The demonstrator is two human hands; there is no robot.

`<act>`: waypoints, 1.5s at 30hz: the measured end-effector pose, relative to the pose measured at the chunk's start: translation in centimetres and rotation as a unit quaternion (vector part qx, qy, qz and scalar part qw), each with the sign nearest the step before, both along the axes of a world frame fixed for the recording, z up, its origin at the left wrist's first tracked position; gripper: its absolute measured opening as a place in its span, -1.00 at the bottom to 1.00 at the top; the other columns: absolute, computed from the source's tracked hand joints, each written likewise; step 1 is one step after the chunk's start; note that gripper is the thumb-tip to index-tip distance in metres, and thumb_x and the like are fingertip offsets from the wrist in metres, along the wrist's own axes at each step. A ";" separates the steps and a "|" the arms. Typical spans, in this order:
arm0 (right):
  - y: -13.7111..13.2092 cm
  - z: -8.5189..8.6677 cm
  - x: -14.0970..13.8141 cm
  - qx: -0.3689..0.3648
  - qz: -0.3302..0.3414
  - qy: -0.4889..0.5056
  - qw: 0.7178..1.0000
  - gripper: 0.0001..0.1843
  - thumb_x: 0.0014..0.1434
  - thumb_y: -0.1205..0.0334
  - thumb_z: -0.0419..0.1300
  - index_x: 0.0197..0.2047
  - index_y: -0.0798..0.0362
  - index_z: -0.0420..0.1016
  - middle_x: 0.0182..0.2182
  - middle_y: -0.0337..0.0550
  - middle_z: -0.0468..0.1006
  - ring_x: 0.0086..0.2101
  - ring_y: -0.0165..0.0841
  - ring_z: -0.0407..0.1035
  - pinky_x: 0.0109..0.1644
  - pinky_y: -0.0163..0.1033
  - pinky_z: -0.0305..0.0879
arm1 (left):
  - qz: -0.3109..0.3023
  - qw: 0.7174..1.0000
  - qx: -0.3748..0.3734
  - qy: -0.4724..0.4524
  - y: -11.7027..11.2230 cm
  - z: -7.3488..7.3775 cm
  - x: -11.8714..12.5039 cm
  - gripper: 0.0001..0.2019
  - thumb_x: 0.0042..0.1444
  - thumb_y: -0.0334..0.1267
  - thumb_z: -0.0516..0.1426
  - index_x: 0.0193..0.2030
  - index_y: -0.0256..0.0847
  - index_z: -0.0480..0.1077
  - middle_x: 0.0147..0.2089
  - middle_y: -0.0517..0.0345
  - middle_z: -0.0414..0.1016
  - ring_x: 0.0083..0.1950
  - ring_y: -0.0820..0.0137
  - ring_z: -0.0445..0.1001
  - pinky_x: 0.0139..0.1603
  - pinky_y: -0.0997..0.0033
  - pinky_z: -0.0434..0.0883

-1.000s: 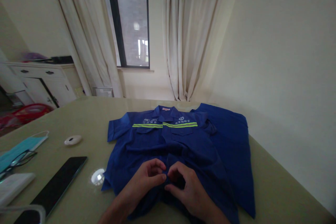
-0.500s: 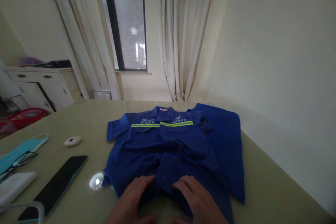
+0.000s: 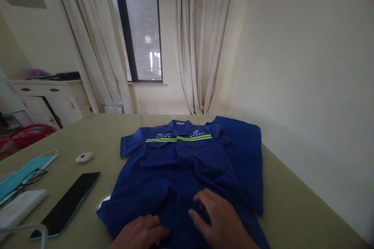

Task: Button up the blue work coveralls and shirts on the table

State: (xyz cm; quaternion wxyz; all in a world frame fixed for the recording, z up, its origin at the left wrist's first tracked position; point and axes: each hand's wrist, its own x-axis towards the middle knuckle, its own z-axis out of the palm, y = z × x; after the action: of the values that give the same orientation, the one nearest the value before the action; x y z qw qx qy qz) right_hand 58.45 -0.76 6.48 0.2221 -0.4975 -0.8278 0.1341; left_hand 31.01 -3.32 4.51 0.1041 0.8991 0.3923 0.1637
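Note:
A blue short-sleeved work shirt [image 3: 152, 167] lies front up on the table, its collar at the far end. White lettering and a yellow-green stripe cross the chest. My left hand [image 3: 143, 231] rests on the lower front, left of the button placket, with its fingers bent low over the cloth and some tips hidden. To the right of the placket, my right hand [image 3: 217, 218] is over the shirt with thumb and fingers apart, nothing between them. Another folded blue garment [image 3: 248, 163] is partly under the shirt's right side.
On the left of the table [image 3: 99, 136] lie a black phone [image 3: 68, 202], a white oval case [image 3: 84, 157], a blue face mask [image 3: 29, 169], glasses [image 3: 35, 176] and a white box-like device [image 3: 22, 208] near a pale cable [image 3: 43, 233]. A wall [image 3: 306, 105] borders the right side.
The shirt's lower front, bunched between my hands before, now lies flatter and reaches nearer to me. My right hand has come off the cloth edge; my left hand has moved lower.

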 end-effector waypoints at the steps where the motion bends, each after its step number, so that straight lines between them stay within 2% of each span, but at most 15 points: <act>1: 0.9 0.7 -1.6 -0.006 -0.034 0.001 0.999 -0.78 0.28 0.04 0.24 -0.07 -0.07 0.46 -0.20 -0.12 0.60 -0.21 -0.18 0.54 -0.19 -0.19 0.40 | 0.034 0.999 -0.028 0.001 0.6 0.7 0.7 -0.83 0.32 -0.11 0.15 -0.04 0.09 0.55 -0.17 0.22 0.62 -0.18 0.32 0.56 -0.10 0.43 0.41; 3: 3.0 1.7 -4.5 -0.026 -0.074 -0.031 0.996 -0.62 0.25 -0.05 0.24 0.03 -0.02 0.43 -0.12 0.00 0.59 -0.11 -0.05 0.53 -0.12 -0.08 0.41 | 0.116 0.992 -0.049 0.011 2.2 1.7 2.0 -0.77 0.37 -0.26 0.04 -0.05 -0.02 0.54 -0.05 0.13 0.60 -0.02 0.26 0.53 0.08 0.32 0.38; 5: 4.7 2.0 -6.6 -0.053 -0.079 -0.100 0.990 -0.43 0.13 0.01 0.33 0.13 0.08 0.38 -0.05 0.14 0.57 -0.05 0.07 0.51 -0.12 0.00 0.42 | 0.163 0.984 -0.057 0.033 3.8 2.0 2.8 -0.70 0.30 -0.39 0.03 0.04 -0.09 0.51 0.06 0.05 0.54 0.07 0.20 0.48 0.17 0.22 0.35; 8: 6.1 1.5 -7.1 -0.073 -0.053 -0.172 0.981 -0.37 0.00 0.28 0.32 0.17 0.17 0.36 -0.04 0.25 0.57 -0.07 0.10 0.52 -0.15 -0.02 0.41 | 0.166 0.981 -0.078 0.064 5.4 1.7 2.9 -0.59 0.20 -0.39 0.08 0.17 -0.07 0.45 0.14 0.02 0.47 0.12 0.16 0.44 0.17 0.16 0.35; 10: 6.5 0.9 -5.8 -0.078 -0.041 -0.156 0.984 -0.40 -0.01 0.41 0.24 0.15 0.12 0.37 -0.10 0.16 0.61 -0.15 0.01 0.56 -0.17 -0.09 0.38 | 0.165 0.980 -0.084 0.071 5.9 1.4 2.6 -0.55 0.22 -0.32 0.08 0.24 -0.01 0.41 0.21 0.01 0.42 0.17 0.12 0.41 0.16 0.11 0.36; 14: 7.4 -1.1 -2.2 -0.101 -0.032 0.043 0.993 -0.50 -0.03 0.51 0.13 0.00 -0.02 0.39 -0.31 -0.20 0.59 -0.28 -0.27 0.51 -0.22 -0.28 0.26 | 0.169 0.977 -0.095 0.083 6.2 2.3 2.5 -0.49 0.20 -0.26 0.09 0.31 0.02 0.36 0.29 -0.02 0.36 0.24 0.06 0.38 0.19 0.02 0.34; 18: 8.5 -2.7 -0.4 -0.227 -0.011 0.267 0.936 -0.65 -0.07 0.48 0.11 -0.19 -0.03 0.24 -0.53 -0.45 0.35 -0.50 -0.45 0.25 -0.42 -0.38 0.06 | 0.156 0.972 -0.111 0.135 7.6 4.0 4.5 -0.64 0.05 -0.28 0.18 0.04 -0.12 0.50 0.09 -0.05 0.48 0.09 0.03 0.47 0.06 0.06 0.39; 20: 8.7 -3.0 -0.2 -0.258 -0.001 0.324 0.910 -0.66 -0.09 0.45 0.12 -0.22 -0.04 0.21 -0.54 -0.48 0.28 -0.53 -0.48 0.15 -0.45 -0.38 -0.01 | 0.105 0.979 -0.129 0.118 8.7 4.3 5.7 -0.73 0.03 -0.28 0.20 -0.08 -0.11 0.51 0.00 0.03 0.51 0.02 0.12 0.50 -0.01 0.18 0.40; 23: 8.6 -2.8 -0.3 -0.298 0.001 0.374 0.878 -0.66 -0.12 0.41 0.13 -0.22 -0.04 0.22 -0.54 -0.49 0.29 -0.53 -0.49 0.13 -0.46 -0.37 -0.02 | 0.047 0.983 -0.163 0.067 9.9 3.6 6.6 -0.83 -0.01 -0.31 0.21 -0.22 -0.09 0.49 -0.14 0.16 0.53 -0.13 0.26 0.51 -0.17 0.36 0.36; 26: 8.4 -2.0 -0.3 -0.339 -0.006 0.429 0.837 -0.61 -0.13 0.37 0.19 -0.17 -0.04 0.27 -0.47 -0.44 0.42 -0.50 -0.48 0.23 -0.42 -0.37 0.07 | 0.028 0.981 -0.189 0.017 10.2 2.3 6.4 -0.91 -0.07 -0.35 0.21 -0.36 -0.12 0.47 -0.25 0.24 0.50 -0.25 0.37 0.47 -0.27 0.45 0.30; 29: 8.1 -1.2 0.0 -0.369 0.009 0.452 0.812 -0.53 -0.12 0.33 0.33 -0.10 -0.03 0.32 -0.34 -0.35 0.52 -0.40 -0.44 0.38 -0.29 -0.35 0.20 | 0.019 0.976 -0.207 -0.068 9.8 1.6 5.7 -0.90 -0.08 -0.40 0.19 -0.38 -0.15 0.44 -0.30 0.28 0.47 -0.32 0.46 0.42 -0.32 0.51 0.26; 31: 7.9 -0.8 0.4 -0.385 0.023 0.430 0.816 -0.49 -0.11 0.30 0.39 -0.08 -0.01 0.34 -0.31 -0.32 0.52 -0.35 -0.41 0.41 -0.24 -0.32 0.25 | 0.022 0.965 -0.231 -0.127 9.6 1.6 5.4 -0.91 -0.04 -0.41 0.17 -0.36 -0.17 0.41 -0.36 0.31 0.43 -0.36 0.49 0.38 -0.36 0.54 0.24; 35: 7.5 -0.8 1.1 -0.393 0.052 0.338 0.854 -0.53 -0.03 0.31 0.38 -0.04 0.02 0.36 -0.34 -0.30 0.53 -0.38 -0.41 0.38 -0.32 -0.34 0.23 | 0.037 0.943 -0.272 -0.188 9.6 2.2 5.1 -0.97 0.06 -0.37 0.14 -0.37 -0.18 0.36 -0.45 0.34 0.37 -0.41 0.51 0.34 -0.41 0.57 0.23; 41: 7.4 -0.2 1.2 -0.410 0.079 0.389 0.821 -0.56 0.06 0.27 0.36 0.01 0.02 0.40 -0.30 -0.29 0.56 -0.34 -0.41 0.42 -0.26 -0.34 0.26 | 0.043 0.932 -0.291 -0.210 9.8 1.8 5.2 -0.90 0.07 -0.35 0.16 -0.25 -0.19 0.45 -0.38 0.29 0.49 -0.36 0.47 0.43 -0.34 0.55 0.32; 45: 7.7 0.4 0.9 -0.402 0.044 0.399 0.823 -0.64 -0.02 0.13 0.47 -0.20 0.08 0.50 -0.42 -0.30 0.53 -0.41 -0.42 0.36 -0.30 -0.32 0.25 | 0.030 0.933 -0.310 -0.179 9.7 1.4 5.2 -0.83 0.03 -0.41 0.16 -0.24 -0.20 0.54 -0.35 0.25 0.56 -0.34 0.45 0.48 -0.31 0.55 0.34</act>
State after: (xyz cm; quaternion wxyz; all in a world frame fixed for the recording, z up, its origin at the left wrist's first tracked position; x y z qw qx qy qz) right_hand 59.38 6.94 6.85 0.3075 -0.4089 -0.5606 0.6512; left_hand 36.21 6.37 5.89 0.4414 0.7657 0.4251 0.1953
